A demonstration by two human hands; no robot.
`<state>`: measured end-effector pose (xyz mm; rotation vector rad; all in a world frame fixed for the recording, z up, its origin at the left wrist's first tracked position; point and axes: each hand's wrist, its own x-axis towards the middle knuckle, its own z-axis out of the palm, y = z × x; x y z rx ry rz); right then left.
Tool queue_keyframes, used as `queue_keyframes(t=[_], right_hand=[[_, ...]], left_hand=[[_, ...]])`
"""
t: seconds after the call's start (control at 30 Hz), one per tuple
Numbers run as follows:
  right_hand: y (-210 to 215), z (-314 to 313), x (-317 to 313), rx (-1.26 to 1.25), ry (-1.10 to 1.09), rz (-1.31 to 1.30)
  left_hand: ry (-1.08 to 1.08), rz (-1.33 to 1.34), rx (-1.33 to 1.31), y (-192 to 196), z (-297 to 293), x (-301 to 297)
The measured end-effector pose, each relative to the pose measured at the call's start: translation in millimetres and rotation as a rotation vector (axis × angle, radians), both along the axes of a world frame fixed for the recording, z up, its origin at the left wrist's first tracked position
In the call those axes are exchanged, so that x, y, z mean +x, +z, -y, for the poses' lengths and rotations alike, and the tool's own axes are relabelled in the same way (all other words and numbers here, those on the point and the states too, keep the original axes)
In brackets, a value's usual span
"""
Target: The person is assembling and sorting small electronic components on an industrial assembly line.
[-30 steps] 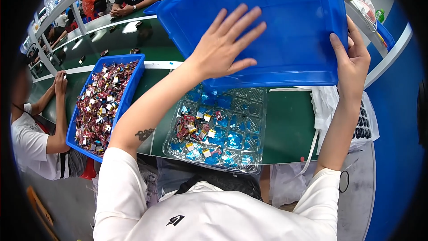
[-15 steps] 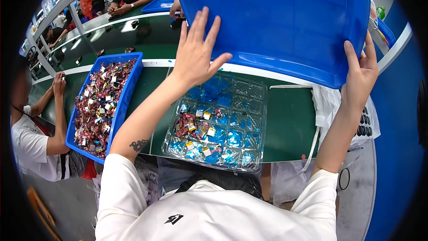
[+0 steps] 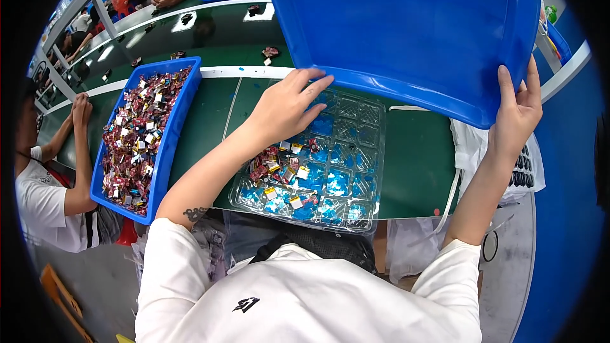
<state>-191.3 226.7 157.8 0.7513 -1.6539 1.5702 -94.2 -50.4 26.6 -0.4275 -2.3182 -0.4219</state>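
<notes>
Bin [image 3: 406, 32], blue plastic, upper right: likely light, stiff; hold by rim [image 3: 406, 93]. Right grip [image 3: 516, 113] clamps its edge; left grip [image 3: 284, 107] unclear.

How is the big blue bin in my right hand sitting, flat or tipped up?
Tipped up: the big blue bin has its broad face turned toward you, and your right hand holds it by the right edge.

Bright blue on the bin [image 3: 406, 25], blue again on the tub [image 3: 170, 146], its parts [image 3: 136, 133] a speckle of dark red, white and yellow! Shiny blue flecks [image 3: 337, 183] dot the clear, gridded tray [image 3: 348, 109]; dark green table [image 3: 419, 152], white shirt [image 3: 318, 298].
</notes>
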Motion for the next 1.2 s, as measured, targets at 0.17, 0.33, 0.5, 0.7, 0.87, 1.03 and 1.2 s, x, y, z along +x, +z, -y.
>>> queue_keyframes(t=[0.17, 0.33, 0.5, 0.7, 0.87, 1.03, 1.2], right_hand=[[-16.2, -8.8, 5.9, 0.046, -0.056, 0.027], [-33.2, -20.9, 11.6, 0.047, -0.164, -0.062], [-40.3, -36.3, 6.8, -0.052, -0.176, -0.025], [-70.0, -38.4, -22.9, -0.119, 0.188, 0.398], [-117.7, -23.2, -50.7, -0.111, 0.483, 0.83], [-148.6, 0.9, -53.4, -0.134, 0.613, 1.124], [-162.5, 24.3, -40.3, -0.093, 0.642, 1.2]], left_hand=[[0.112, -0.296, 0.031, 8.4, 3.9, 2.5], [-0.172, -0.048, 0.006, -9.9, 14.9, 3.0], [0.466, 0.167, 0.316, -11.1, 40.4, 19.6], [0.469, 0.54, 0.329, -37.3, 65.1, 20.6], [0.531, 0.518, 0.325, -33.1, 71.9, 24.8], [0.435, 0.622, 0.812, -44.0, 89.4, 30.1], [0.378, 0.455, 1.125, -64.7, 107.6, 29.8]])
